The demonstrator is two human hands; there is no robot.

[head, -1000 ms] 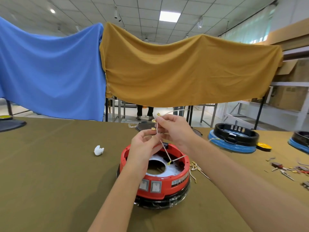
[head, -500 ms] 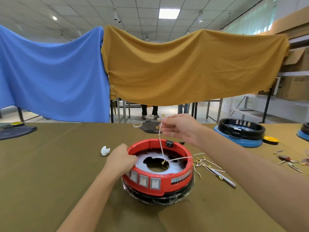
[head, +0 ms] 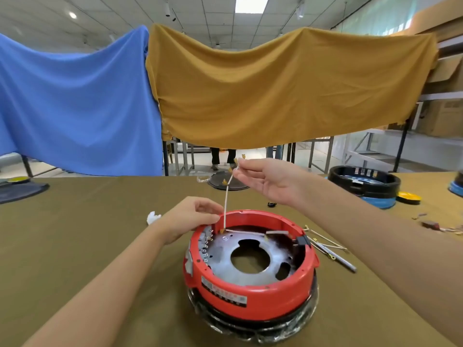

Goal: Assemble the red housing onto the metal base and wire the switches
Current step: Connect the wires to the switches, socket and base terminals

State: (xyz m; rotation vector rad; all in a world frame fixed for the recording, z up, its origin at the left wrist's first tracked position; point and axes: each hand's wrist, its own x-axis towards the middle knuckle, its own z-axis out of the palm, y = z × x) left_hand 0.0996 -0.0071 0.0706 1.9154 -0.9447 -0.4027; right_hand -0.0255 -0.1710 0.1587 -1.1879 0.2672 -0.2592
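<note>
The red housing [head: 250,279] sits on the olive table [head: 75,246] directly below and between your hands, ringed around the metal base [head: 250,259] with its round central hole. Your left hand [head: 190,221] rests at the housing's far-left rim, fingers curled over the edge there, thumb and forefinger close together; whether they actually pinch anything is hard to tell. Your right hand [head: 265,181] is raised above the far side, fingers loosely spread, thumb and forefinger pinched on the top of a white wire [head: 226,204] that drops straight to a brass terminal inside the housing beside your left hand. More white leads lie across the base. Loose wires [head: 328,249] lie on the table under your right forearm. The switches are turned away, only their rear terminals showing below your left hand.
</note>
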